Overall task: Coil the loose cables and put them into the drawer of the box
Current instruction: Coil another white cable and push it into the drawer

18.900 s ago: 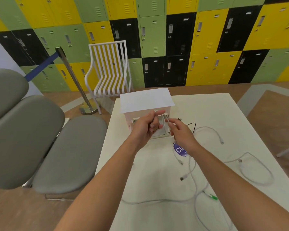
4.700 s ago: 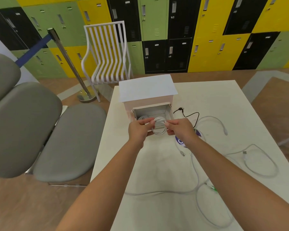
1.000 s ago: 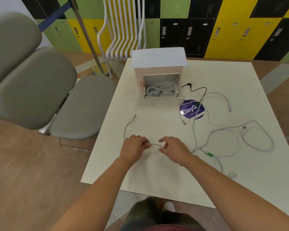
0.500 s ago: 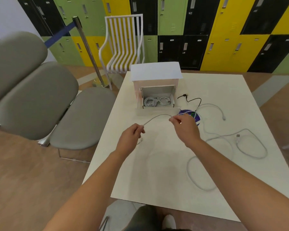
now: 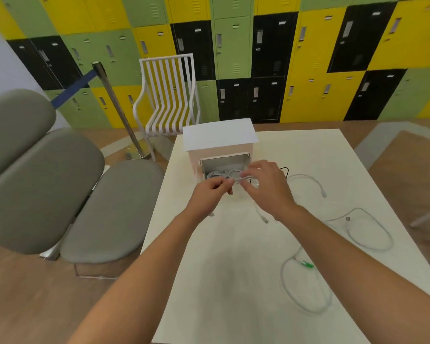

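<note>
A white cable (image 5: pixel 243 179) is pinched between the left hand (image 5: pixel 210 194) and the right hand (image 5: pixel 266 186), just in front of the box (image 5: pixel 220 142). Coiled cables (image 5: pixel 217 174) are seen in its open drawer (image 5: pixel 224 162). Loose cables (image 5: pixel 368 232) are spread on the table (image 5: pixel 233 281), right of the box.

Two bare forearms enter from 6 o'clock, one from 7 and one from 5, both uncovered from elbow to wrist. No sleeve, watch, ring or glove shows on either. The left hand (image 5: pixel 210 194) and right hand (image 5: pixel 267 186) are bare, nails short and plain. Nothing else of the person is in view.
</note>
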